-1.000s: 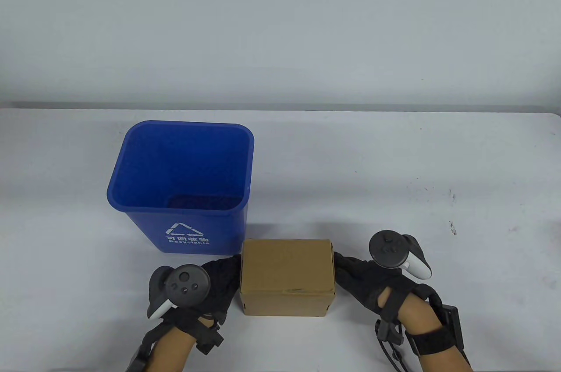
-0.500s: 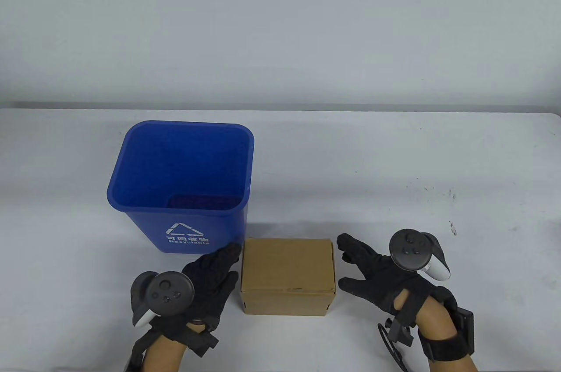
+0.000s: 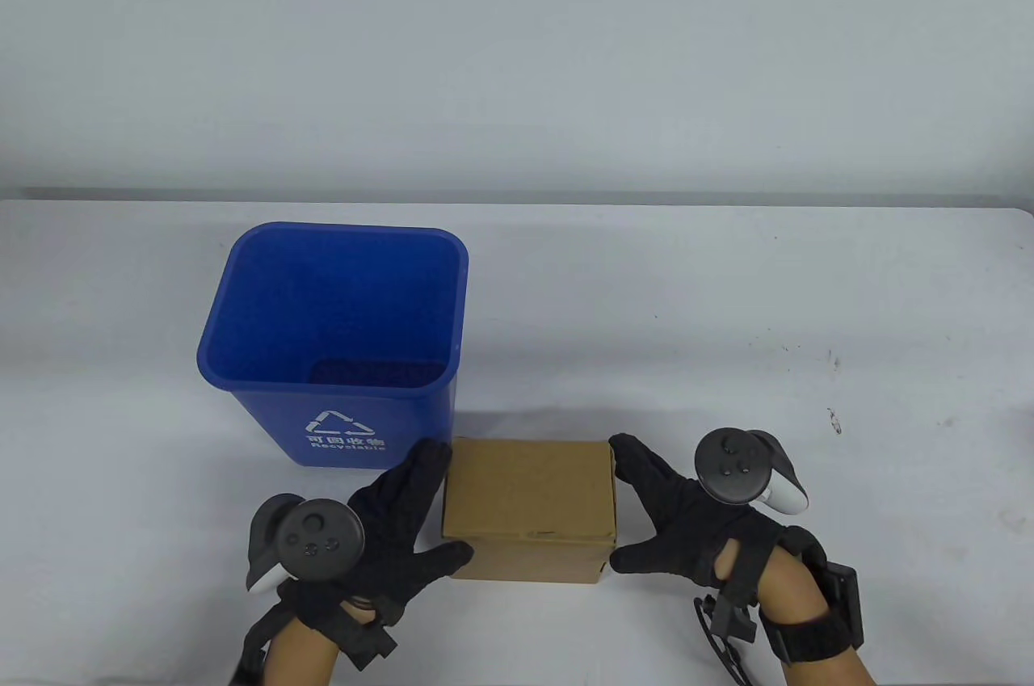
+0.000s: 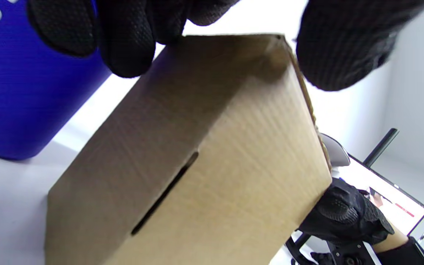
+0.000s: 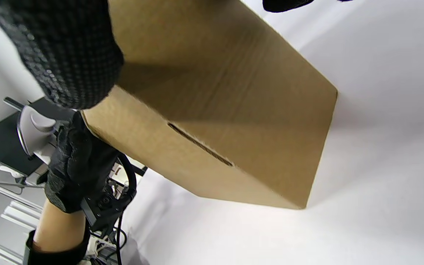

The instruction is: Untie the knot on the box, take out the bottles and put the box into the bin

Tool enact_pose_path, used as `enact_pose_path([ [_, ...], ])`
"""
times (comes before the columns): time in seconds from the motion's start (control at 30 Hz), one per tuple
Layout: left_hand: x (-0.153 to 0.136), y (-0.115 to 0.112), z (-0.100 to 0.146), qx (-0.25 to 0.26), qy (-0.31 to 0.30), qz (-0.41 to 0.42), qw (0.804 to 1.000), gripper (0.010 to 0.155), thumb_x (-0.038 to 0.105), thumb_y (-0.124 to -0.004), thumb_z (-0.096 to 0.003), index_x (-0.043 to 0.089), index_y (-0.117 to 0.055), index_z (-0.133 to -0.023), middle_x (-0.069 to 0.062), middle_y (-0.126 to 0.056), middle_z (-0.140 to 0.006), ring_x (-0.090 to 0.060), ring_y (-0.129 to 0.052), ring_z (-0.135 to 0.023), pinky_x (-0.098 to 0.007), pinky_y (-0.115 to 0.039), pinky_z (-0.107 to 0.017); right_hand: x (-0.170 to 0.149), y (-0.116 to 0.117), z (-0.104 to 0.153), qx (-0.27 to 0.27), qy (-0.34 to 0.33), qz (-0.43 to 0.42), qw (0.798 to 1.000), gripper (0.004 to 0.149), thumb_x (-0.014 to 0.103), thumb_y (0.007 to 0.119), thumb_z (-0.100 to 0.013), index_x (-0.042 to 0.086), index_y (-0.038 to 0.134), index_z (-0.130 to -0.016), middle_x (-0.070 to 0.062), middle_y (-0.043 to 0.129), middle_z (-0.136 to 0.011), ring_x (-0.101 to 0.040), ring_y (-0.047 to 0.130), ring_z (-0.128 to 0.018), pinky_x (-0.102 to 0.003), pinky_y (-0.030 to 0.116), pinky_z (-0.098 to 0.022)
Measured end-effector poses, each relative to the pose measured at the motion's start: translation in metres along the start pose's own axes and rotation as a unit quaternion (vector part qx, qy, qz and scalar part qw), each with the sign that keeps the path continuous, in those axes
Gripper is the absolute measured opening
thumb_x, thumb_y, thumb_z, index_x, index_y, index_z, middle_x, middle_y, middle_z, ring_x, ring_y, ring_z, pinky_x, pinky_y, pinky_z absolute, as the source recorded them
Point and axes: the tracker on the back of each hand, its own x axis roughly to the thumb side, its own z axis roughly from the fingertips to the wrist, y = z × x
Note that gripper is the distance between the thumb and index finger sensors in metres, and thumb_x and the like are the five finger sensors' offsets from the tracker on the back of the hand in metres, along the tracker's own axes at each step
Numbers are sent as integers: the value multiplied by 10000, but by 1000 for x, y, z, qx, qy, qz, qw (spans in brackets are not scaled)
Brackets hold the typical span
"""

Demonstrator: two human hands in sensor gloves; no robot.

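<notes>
A closed brown cardboard box stands near the table's front edge, just right of the blue recycling bin. My left hand clasps the box's left end, fingers along the side up to the back corner and thumb on the front face. My right hand holds the right end the same way. In the left wrist view my left hand spans the box, the bin beside it. In the right wrist view my right hand straddles the box. No string or bottle shows.
The white table stretches behind and to the right of the box, with a few dark specks at the right. The bin is open at the top. A screen stands off the table on the person's side.
Both hands drew back from the box, then came in again. Now the thumbs are spread and each hand clasps an end. The box has barely moved.
</notes>
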Motion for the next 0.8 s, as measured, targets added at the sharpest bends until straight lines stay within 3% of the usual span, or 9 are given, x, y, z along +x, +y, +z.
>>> enact_pose_path([
  [0.13,-2,-2,-4,-15,6,-23,1000,1030,590,-855,-428,75,-281,-1111,-272,-519,-1077,-444,-894,-836,-575,-748,-638,-6,8,-9,11,7,1,1000,1218,577,850,-411,62,-107,-961,-192,-22,-1064,-571,318,-987,-737,353,-659],
  [0.33,-13,-5,-4,-27,10,84,996,982,587,-769,-492,21,-247,-1101,-301,-473,-1079,-515,-864,-791,-588,-740,-619,-4,10,-11,5,14,25,1000,1239,575,856,-409,32,-117,-952,-216,-16,-1056,-578,333,-980,-733,365,-659],
  [0.53,-13,-11,-2,13,22,103,994,945,600,-703,-511,-7,-280,-1099,-307,-497,-1068,-532,-852,-762,-582,-753,-588,-2,10,-11,-11,15,42,999,1247,569,868,-402,8,-96,-959,-243,22,-1054,-591,375,-967,-732,391,-654],
  [0.8,-7,-10,0,40,24,63,997,904,579,-652,-499,-58,-364,-1072,-313,-615,-1015,-510,-932,-711,-556,-822,-547,0,10,-11,-23,18,72,997,1255,578,882,-392,3,-74,-968,-247,65,-1061,-569,421,-967,-721,425,-652],
])
